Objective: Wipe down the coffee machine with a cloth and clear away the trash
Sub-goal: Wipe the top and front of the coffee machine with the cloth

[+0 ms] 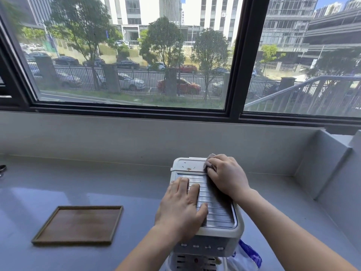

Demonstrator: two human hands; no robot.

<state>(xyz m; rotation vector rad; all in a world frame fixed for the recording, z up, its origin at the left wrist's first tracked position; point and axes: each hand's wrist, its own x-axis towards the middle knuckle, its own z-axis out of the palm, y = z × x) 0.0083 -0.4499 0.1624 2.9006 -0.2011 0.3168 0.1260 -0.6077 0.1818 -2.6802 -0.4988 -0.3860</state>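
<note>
The white plastic coffee machine with a ribbed metal top plate stands on the pale grey desk, below the window sill. We judge the wiping to be in progress: brown specks still lie on the white lid at the machine's far end, so that area at least is not clean. A blue-and-white plastic bag, likely the trash, lies at the machine's foot, not cleared.

Right hand: grip curled together on a crumpled greyish cloth, pressing it on the far right corner of the top.

Left hand: grip spread flat, holding nothing, palm and fingers resting on the ribbed plate, which we take as steadying the machine.

A brown rectangular wooden tray sits well apart to the left.
</note>
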